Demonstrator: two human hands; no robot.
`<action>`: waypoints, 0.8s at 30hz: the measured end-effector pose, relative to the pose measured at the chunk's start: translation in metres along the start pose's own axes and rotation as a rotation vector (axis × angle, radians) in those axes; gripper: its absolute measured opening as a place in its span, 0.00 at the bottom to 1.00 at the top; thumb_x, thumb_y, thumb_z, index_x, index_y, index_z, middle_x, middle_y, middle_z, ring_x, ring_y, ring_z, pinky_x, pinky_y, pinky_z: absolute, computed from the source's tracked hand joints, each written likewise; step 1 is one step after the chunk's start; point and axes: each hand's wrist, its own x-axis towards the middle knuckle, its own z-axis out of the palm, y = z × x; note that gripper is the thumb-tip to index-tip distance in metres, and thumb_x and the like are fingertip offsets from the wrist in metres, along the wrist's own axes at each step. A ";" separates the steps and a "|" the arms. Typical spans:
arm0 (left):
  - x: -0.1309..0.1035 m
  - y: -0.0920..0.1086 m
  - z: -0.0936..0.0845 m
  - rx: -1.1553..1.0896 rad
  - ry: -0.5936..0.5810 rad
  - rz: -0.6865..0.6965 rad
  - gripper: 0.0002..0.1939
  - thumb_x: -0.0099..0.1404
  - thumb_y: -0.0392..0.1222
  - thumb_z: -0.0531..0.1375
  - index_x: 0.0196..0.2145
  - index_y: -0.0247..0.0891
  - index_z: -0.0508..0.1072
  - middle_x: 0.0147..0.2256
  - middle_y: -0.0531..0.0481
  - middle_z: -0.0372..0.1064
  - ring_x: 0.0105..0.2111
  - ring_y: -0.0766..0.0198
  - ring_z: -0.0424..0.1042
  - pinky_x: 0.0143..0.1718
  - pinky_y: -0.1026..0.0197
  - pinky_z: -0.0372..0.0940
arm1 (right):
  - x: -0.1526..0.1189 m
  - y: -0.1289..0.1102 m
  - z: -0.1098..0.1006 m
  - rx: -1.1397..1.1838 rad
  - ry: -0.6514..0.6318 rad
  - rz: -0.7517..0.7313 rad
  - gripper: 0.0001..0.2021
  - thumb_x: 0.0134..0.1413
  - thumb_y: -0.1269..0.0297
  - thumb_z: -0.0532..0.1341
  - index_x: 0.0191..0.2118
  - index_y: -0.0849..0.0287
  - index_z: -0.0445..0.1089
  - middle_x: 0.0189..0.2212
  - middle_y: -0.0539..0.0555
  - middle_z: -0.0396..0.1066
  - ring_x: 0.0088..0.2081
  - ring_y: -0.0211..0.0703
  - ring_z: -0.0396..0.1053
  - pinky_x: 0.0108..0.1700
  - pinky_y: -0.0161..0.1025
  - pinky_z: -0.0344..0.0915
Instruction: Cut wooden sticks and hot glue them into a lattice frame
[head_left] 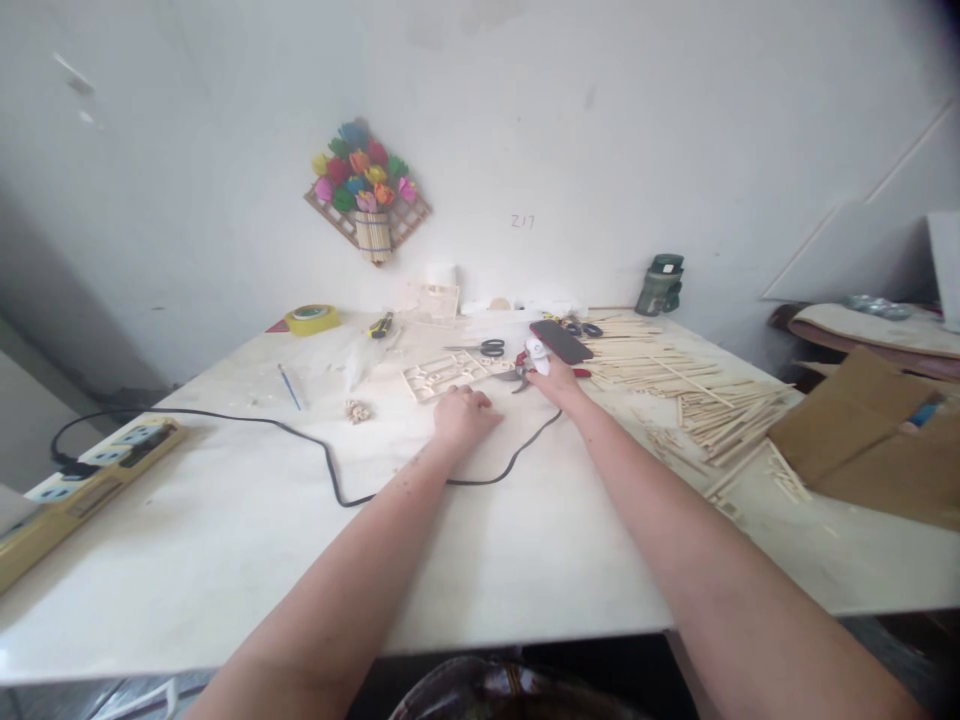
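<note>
My right hand (553, 381) is closed round a white hot glue gun (537, 350), partly hidden by the fingers; a black cord (517, 460) leads to it. Just beyond lies a flat dark pad with a red edge (564, 342). Red-handled pruning shears (517, 376) are beside the fingers, one handle showing to the right of my hand. My left hand (463, 415) rests palm down at the near edge of a pale wooden lattice (442, 376). Its fingers are curled, and whatever is under them is hidden. Black-handled scissors (491, 347) lie behind the lattice.
Thin wooden sticks (697, 395) spread across the right, beside a cardboard box (862, 440). A power strip (97, 480) is at left. Yellow tape (312, 319), a box cutter (381, 325), small wooden bits (358, 410) and a green bottle (660, 285) stand around.
</note>
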 end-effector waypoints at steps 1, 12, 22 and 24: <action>0.000 0.000 0.000 -0.015 -0.001 -0.002 0.13 0.52 0.49 0.58 0.34 0.44 0.75 0.35 0.48 0.70 0.41 0.56 0.64 0.39 0.58 0.62 | -0.001 -0.001 -0.002 0.007 0.019 -0.004 0.19 0.44 0.60 0.57 0.45 0.62 0.65 0.41 0.59 0.70 0.44 0.47 0.67 0.44 0.40 0.61; 0.008 0.012 -0.011 -0.995 -0.046 -0.055 0.20 0.58 0.51 0.54 0.42 0.33 0.69 0.39 0.44 0.69 0.40 0.62 0.67 0.42 0.61 0.62 | -0.026 -0.060 0.012 1.029 -0.026 0.054 0.27 0.44 0.46 0.55 0.46 0.60 0.63 0.35 0.54 0.71 0.33 0.39 0.68 0.33 0.33 0.63; 0.014 -0.006 -0.029 -1.254 -0.233 0.055 0.20 0.52 0.55 0.59 0.31 0.33 0.65 0.24 0.55 0.60 0.21 0.75 0.59 0.25 0.68 0.59 | -0.038 -0.089 0.037 1.210 -0.321 0.143 0.30 0.41 0.40 0.54 0.44 0.58 0.65 0.31 0.50 0.68 0.21 0.34 0.61 0.18 0.32 0.53; 0.018 -0.015 -0.033 -1.223 -0.251 0.101 0.19 0.52 0.54 0.60 0.31 0.33 0.65 0.23 0.56 0.58 0.20 0.75 0.58 0.23 0.69 0.57 | -0.037 -0.092 0.040 1.224 -0.346 0.104 0.29 0.41 0.40 0.54 0.43 0.58 0.65 0.27 0.49 0.67 0.20 0.34 0.60 0.19 0.32 0.55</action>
